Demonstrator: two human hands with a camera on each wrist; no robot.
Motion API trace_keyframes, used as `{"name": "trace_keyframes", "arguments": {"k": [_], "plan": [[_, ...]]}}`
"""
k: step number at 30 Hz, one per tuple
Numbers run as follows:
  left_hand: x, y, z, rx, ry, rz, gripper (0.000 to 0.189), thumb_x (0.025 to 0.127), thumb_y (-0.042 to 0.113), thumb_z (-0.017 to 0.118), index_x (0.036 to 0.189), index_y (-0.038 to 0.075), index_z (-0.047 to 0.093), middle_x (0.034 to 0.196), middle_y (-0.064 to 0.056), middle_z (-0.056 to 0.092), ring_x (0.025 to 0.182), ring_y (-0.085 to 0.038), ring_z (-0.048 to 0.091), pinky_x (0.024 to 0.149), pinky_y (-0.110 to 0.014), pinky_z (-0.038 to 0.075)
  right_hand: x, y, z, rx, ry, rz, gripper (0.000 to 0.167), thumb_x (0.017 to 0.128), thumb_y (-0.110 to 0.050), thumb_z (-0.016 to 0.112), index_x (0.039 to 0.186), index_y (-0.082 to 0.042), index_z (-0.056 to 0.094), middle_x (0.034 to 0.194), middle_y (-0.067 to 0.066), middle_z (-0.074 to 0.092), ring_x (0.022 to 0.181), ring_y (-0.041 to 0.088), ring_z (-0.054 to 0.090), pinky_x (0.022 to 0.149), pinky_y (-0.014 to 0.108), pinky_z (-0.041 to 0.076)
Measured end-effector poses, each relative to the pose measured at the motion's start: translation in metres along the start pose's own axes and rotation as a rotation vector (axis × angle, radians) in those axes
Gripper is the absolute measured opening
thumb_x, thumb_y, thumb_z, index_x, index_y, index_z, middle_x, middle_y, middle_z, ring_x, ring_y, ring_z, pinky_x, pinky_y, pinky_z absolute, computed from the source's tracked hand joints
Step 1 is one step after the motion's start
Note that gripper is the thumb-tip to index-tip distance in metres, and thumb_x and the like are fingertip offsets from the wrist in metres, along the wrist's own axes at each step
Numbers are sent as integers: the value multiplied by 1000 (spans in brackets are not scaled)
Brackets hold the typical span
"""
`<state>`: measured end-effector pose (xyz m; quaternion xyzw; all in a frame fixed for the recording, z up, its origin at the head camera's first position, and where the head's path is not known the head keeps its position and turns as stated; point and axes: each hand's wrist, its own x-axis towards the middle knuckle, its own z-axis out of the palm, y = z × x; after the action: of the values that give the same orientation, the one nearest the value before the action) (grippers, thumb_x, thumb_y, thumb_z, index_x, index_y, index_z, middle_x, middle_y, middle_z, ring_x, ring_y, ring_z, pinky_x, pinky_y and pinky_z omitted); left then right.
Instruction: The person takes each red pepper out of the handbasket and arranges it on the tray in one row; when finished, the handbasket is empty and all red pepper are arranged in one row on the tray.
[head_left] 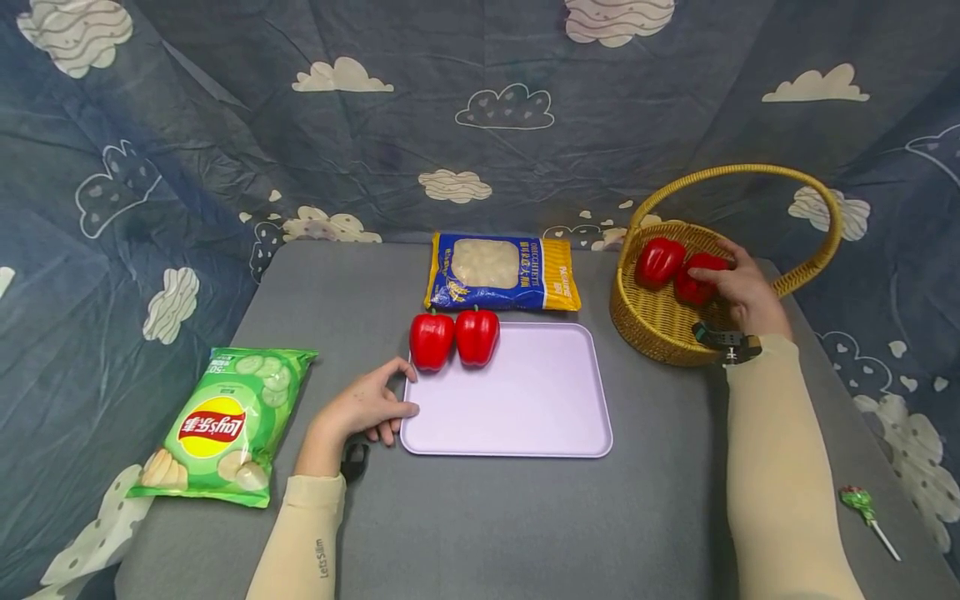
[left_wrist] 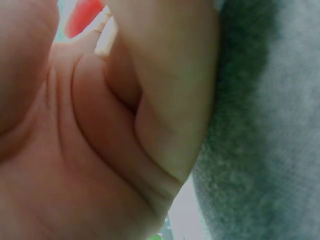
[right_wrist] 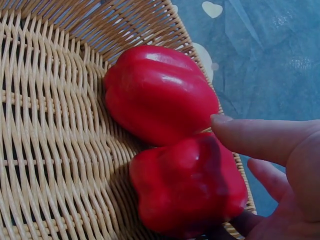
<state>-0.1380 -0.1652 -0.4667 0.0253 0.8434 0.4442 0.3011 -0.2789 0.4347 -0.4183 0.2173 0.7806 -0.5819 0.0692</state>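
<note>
In the head view a wicker basket (head_left: pixel 667 340) with a tall handle holds a red bell pepper (head_left: pixel 661 262) and a second red bell pepper (head_left: pixel 693 283) beside it. My right hand (head_left: pixel 746 292) reaches over the rim at that second pepper. In the right wrist view its thumb (right_wrist: pixel 265 137) stretches straight over the pepper's edge, the other fingers spread behind and partly hidden. My left hand (head_left: pixel 367 404) holds the left edge of a lilac tray (head_left: pixel 517 408), thumb on the rim. Two more red bell peppers (head_left: pixel 432 340) stand at the tray's back left corner.
A blue and yellow pasta bag (head_left: pixel 498 272) lies behind the tray. To the left is a green chip bag (head_left: pixel 225 425), and at the right front lies a lollipop (head_left: pixel 858 502). Cloud-patterned cloth (head_left: pixel 405 158) hangs around the grey table (head_left: pixel 525 525).
</note>
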Motion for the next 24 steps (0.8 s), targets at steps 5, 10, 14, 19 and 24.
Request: {"name": "trace_keyframes", "arguments": {"k": [5,10,14,19,24], "plan": [[0,0,0,-6,2,-2,46,95,21,80,131,24,52,69,-9,69,49,-20,68,46,-26,48,3,2,0,-28,23,1,97,101,-27,73,171,-38,7,180,11,5,162,31,20,133,46,26],[0,-1,0,-2,1,4,46,95,22,80,131,24,52,69,-8,69,49,-20,68,46,-26,48,4,5,0,-46,34,16,96,101,-28,73,171,-36,7,180,10,6,162,30,21,132,45,27],[1,-1,1,0,4,3,45,95,22,80,131,24,52,69,-8,69,49,-19,67,46,-26,47,4,6,1,-30,15,28,99,100,-31,74,171,-38,6,181,10,5,163,32,17,133,47,24],[0,-1,1,3,9,-4,45,95,22,80,131,25,53,69,-8,69,49,-19,67,46,-26,48,3,8,3,-37,3,28,100,99,-31,76,171,-37,6,180,13,4,162,35,15,134,49,23],[0,-1,1,1,8,4,45,95,22,80,131,25,53,69,-8,68,49,-19,68,46,-27,48,4,8,3,-27,-4,23,99,100,-30,75,171,-36,7,180,13,5,161,34,19,133,48,25]]}}
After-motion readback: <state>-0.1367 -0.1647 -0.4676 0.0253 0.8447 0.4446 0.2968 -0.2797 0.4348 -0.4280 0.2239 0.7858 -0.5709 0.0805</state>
